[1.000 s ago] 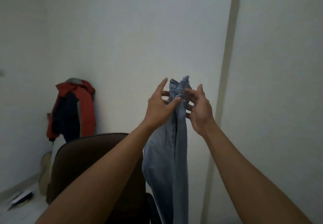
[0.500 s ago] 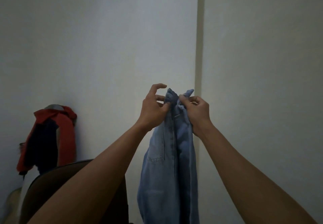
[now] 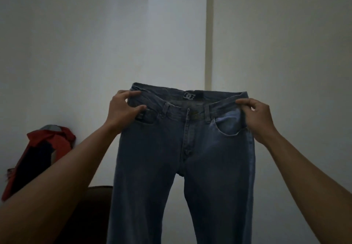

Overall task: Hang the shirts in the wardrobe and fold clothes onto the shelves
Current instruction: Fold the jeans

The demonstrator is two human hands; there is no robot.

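A pair of blue jeans (image 3: 182,158) hangs spread out in front of me, held up at chest height by its waistband, front side facing me, legs dropping out of the bottom of the view. My left hand (image 3: 123,110) pinches the waistband's left end between thumb and fingers. My right hand (image 3: 255,116) grips the right end beside the front pocket. No wardrobe shelves or hangers are in view.
A red and dark jacket (image 3: 38,158) hangs against the pale wall at the lower left. The dark brown back of a chair (image 3: 97,201) shows below the jeans. A vertical pale strip (image 3: 209,34) runs down the wall behind the jeans.
The jeans were bunched together between my two close hands; my hands have now pulled apart sideways, spreading the waistband flat and wide.
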